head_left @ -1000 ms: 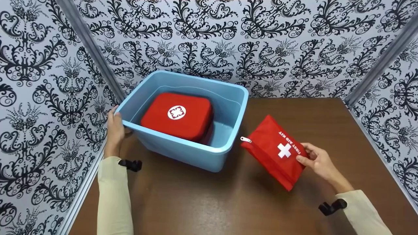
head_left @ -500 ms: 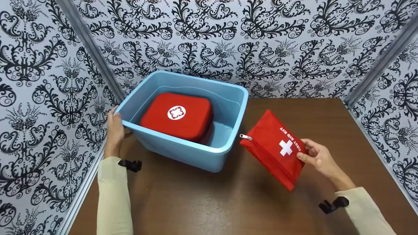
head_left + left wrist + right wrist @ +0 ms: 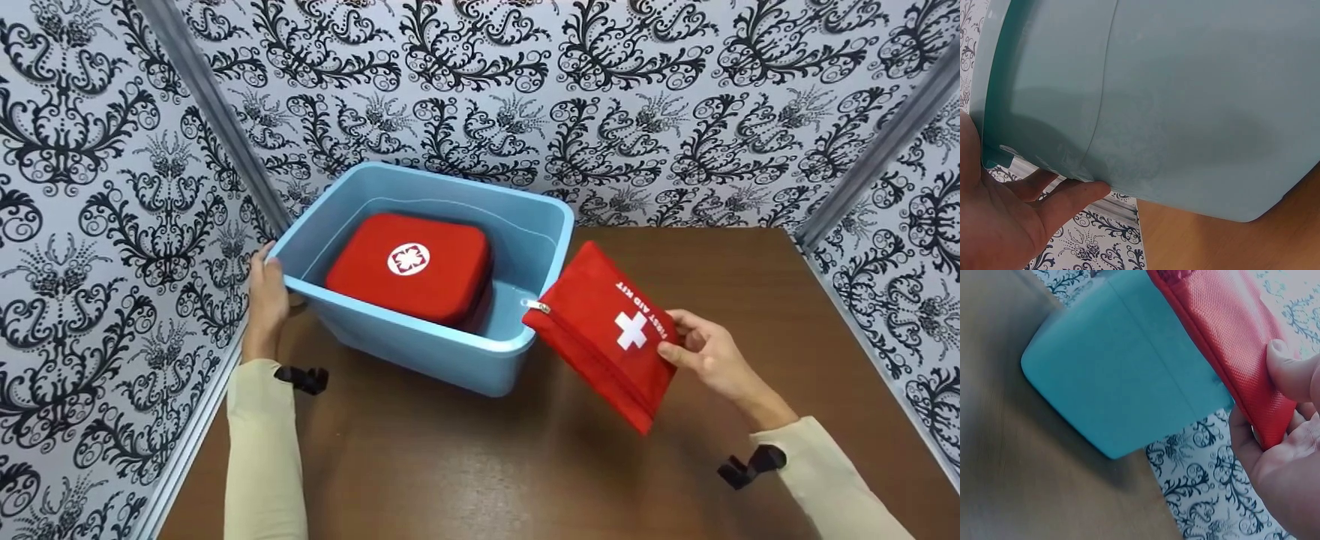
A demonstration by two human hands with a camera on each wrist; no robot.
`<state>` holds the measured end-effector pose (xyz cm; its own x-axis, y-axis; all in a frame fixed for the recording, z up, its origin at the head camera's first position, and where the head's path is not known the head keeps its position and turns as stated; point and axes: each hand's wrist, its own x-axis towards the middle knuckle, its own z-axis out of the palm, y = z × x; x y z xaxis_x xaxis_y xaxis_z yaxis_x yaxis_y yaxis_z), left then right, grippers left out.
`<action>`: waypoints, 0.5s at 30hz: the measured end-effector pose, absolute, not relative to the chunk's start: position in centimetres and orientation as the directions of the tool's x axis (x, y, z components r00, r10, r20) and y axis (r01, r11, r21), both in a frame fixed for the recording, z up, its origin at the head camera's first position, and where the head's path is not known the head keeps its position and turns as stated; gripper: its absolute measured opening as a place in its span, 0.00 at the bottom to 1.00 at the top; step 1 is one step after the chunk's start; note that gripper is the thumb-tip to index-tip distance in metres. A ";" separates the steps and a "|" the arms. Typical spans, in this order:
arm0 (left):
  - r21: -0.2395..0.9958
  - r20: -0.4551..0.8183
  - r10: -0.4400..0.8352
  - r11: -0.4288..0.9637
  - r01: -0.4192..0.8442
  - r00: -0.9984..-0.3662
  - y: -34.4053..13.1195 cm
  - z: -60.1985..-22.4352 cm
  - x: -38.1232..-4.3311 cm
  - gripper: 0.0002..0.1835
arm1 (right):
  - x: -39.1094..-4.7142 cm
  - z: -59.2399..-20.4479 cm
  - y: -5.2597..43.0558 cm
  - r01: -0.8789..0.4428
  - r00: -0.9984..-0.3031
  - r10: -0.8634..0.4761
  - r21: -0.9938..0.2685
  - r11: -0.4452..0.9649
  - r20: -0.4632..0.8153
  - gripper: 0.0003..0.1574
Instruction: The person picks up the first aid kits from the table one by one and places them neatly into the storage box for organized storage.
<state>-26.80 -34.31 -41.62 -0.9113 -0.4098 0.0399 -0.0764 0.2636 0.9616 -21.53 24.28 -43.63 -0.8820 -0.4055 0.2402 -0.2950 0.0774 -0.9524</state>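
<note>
My right hand (image 3: pixel 709 356) pinches a red zippered first aid pouch (image 3: pixel 592 330) by its right end, thumb on the front face and fingers behind. The pouch is tilted above the table, its white zipper pull (image 3: pixel 537 305) overlapping the right rim of a light blue plastic bin (image 3: pixel 420 330) in the head view. Inside the bin lies a red first aid case (image 3: pixel 409 266) with a round white emblem. At the bin's left corner my left hand (image 3: pixel 266 300) grips the rim; the left wrist view shows its fingers (image 3: pixel 1072 197) against the outer wall.
The bin stands on a brown wooden table (image 3: pixel 420 465), slightly turned, near the back and left walls. Patterned black-and-white panels (image 3: pixel 637 112) enclose the back and sides. Bare bin floor (image 3: pixel 502 311) shows right of the red case.
My right hand has carried the pouch left and slightly up, bringing its zipper end over the bin's right rim. The left hand, bin and case stay in place.
</note>
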 end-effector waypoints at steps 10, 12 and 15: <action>0.958 0.027 -0.392 0.274 -0.089 -0.919 -34.3 -41.6 -26.8 0.26 | -22.2 -42.0 22.0 -0.280 -0.894 -0.395 -0.952 0.124 0.212 0.20; 0.962 0.014 -0.393 0.255 -0.094 -0.920 -34.4 -41.7 -26.8 0.26 | -22.5 -41.8 21.6 -0.276 -0.890 -0.407 -0.953 0.123 0.205 0.20; 0.964 0.015 -0.394 0.251 -0.092 -0.919 -34.5 -41.9 -26.8 0.26 | -22.8 -41.5 21.0 -0.247 -0.890 -0.421 -0.962 0.119 0.177 0.21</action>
